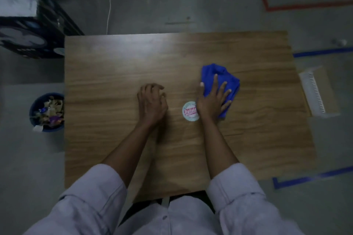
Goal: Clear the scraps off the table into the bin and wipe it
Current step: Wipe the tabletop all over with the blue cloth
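Observation:
A crumpled blue cloth (215,72) lies on the wooden table (114,66), right of the middle. My right hand (213,99) lies flat on the cloth with its fingers spread and straight, pressing it down. My left hand (151,101) hovers or rests near the table's middle with loosely curled fingers, and it holds nothing. Between the two hands a round white sticker (190,111) with red print sits on the tabletop. A blue bin (46,111) full of paper and wrapper scraps stands on the floor just off the table's left edge.
A dark patterned box (32,38) with a white block on top stands beyond the table's far left corner. Flat cardboard with a white ribbed strip (317,91) lies on the floor to the right. Blue and red tape lines mark the grey floor.

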`<state>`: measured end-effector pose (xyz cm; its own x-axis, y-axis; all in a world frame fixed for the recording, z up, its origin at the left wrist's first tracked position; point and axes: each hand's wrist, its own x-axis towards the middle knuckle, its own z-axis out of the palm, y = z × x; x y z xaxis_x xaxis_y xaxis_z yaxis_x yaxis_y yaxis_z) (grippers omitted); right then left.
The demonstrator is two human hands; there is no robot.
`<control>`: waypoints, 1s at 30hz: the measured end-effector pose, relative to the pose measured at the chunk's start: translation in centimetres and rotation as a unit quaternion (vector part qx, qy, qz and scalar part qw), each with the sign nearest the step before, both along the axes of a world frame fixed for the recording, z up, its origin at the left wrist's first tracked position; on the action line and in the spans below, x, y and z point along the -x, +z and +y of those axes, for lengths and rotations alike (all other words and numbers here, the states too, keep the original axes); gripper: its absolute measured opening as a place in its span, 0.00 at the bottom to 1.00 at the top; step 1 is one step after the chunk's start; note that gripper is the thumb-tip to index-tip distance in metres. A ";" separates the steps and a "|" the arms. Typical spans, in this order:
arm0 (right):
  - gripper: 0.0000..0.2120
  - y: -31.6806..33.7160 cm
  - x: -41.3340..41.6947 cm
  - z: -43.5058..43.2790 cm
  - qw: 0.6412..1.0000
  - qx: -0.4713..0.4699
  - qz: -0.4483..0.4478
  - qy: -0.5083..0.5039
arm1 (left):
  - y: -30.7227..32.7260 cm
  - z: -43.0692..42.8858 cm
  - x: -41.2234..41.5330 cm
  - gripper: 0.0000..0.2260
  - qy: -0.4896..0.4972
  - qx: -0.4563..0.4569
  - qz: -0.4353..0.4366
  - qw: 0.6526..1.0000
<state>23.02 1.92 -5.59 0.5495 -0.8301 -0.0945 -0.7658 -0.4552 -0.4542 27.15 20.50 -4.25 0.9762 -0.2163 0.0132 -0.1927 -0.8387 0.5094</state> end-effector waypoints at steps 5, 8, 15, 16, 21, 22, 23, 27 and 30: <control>0.36 -2.7 -7.5 -3.4 0.992 0.082 0.093 -0.012 | -1.3 -2.5 -5.1 0.18 0.017 0.005 -0.015 1.000; 0.32 -3.0 -12.9 -6.2 0.990 0.094 0.090 0.062 | -2.2 -3.0 -7.2 0.21 0.072 0.029 -0.004 0.997; 0.24 -3.2 -15.9 -9.4 0.879 0.028 -0.085 0.469 | -2.4 -2.9 -6.7 0.23 0.068 0.027 -0.005 0.997; 0.23 -3.1 -14.6 -9.5 0.862 -0.001 -0.108 0.495 | -2.3 -2.8 -6.6 0.24 0.064 0.031 0.004 0.997; 0.18 -0.1 -8.2 -8.3 0.863 -0.208 -0.060 0.456 | -1.0 -2.3 -3.9 0.29 0.025 0.035 0.040 0.998; 0.14 0.8 -7.3 -8.3 0.876 -0.281 -0.067 0.386 | -0.7 -2.2 -3.2 0.29 0.021 0.038 0.044 0.998; 0.10 1.7 -6.5 -8.5 0.881 -0.332 -0.105 0.321 | -0.5 -2.1 -2.5 0.29 0.017 0.043 0.047 0.998; 0.16 3.2 -7.7 -11.8 0.914 -0.277 -0.232 0.186 | -0.5 -1.4 -0.5 0.28 -0.001 0.044 0.032 0.999; 0.22 0.8 -11.5 -12.6 0.945 -0.173 -0.083 0.267 | -0.9 -1.0 0.5 0.29 -0.003 0.033 0.020 0.999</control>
<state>34.47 -10.65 -4.78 0.9118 -0.3663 -0.1858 -0.3751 -0.5583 -0.7400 26.66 19.46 -5.14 0.9750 -0.2219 -0.0105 -0.1763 -0.8019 0.5708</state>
